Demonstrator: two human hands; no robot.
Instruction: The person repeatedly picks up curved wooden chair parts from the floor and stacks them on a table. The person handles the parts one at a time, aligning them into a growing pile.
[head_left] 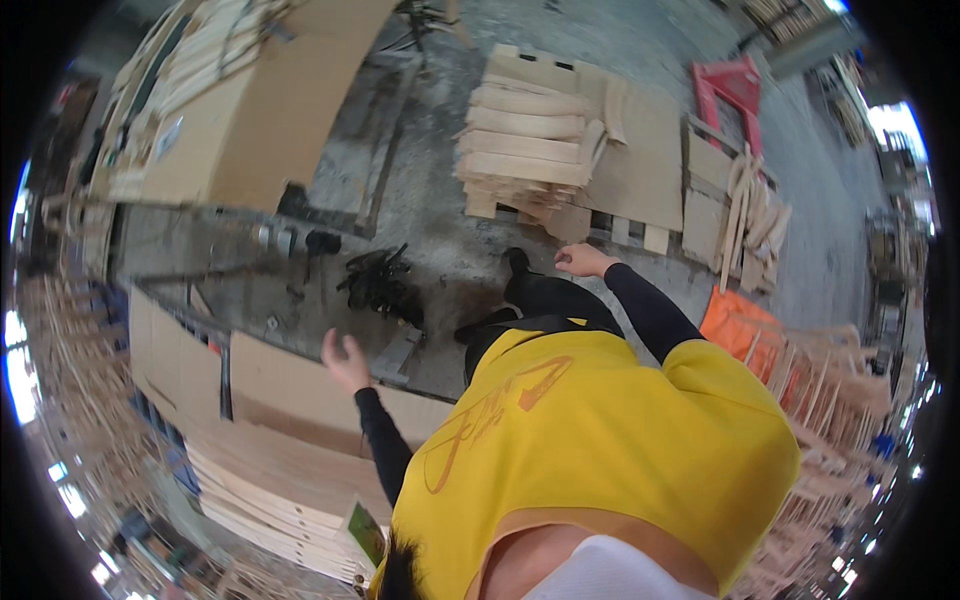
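My left hand (347,360) is held out over the edge of a brown cardboard-topped bench, its fingers apart and nothing in them. My right hand (586,261) is in front of my body with its fingers curled together, and no object shows in it. Nearest to it is a stack of curved pale wooden slats (525,140), which sits on a cardboard-covered pallet (645,150) a short way ahead. Neither hand touches the wood.
Left of me, more wooden boards (270,480) lie stacked beside the cardboard (290,385). A dark mechanical part (380,285) is near the floor ahead. Further off are a large cardboard-sided stack (280,100), a red pallet jack (730,95), loose wooden sticks (755,215) and an orange sheet (740,328).
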